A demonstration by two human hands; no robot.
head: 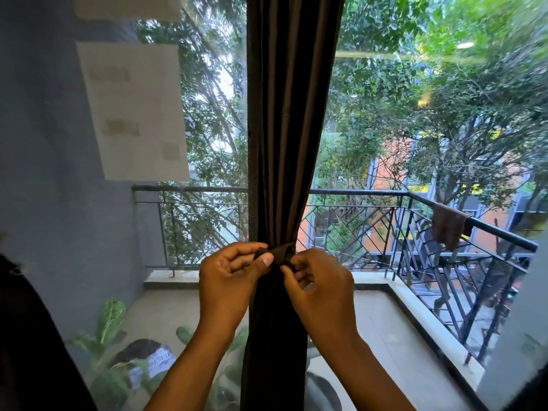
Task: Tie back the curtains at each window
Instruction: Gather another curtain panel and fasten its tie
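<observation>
A dark brown curtain (289, 114) hangs in the middle of a large window, gathered into a narrow bunch at waist height. A matching dark tie-back band (280, 253) wraps around the bunch. My left hand (231, 271) pinches one end of the band on the left side of the curtain. My right hand (318, 280) holds the other end on the right side, fingers curled against the cloth. Both hands meet at the front of the bunch.
Behind the glass is a balcony with a black metal railing (355, 192) and a brown cloth (447, 229) draped over it. White paper sheets (133, 111) are stuck on the glass at upper left. Potted leafy plants (112, 318) stand at lower left.
</observation>
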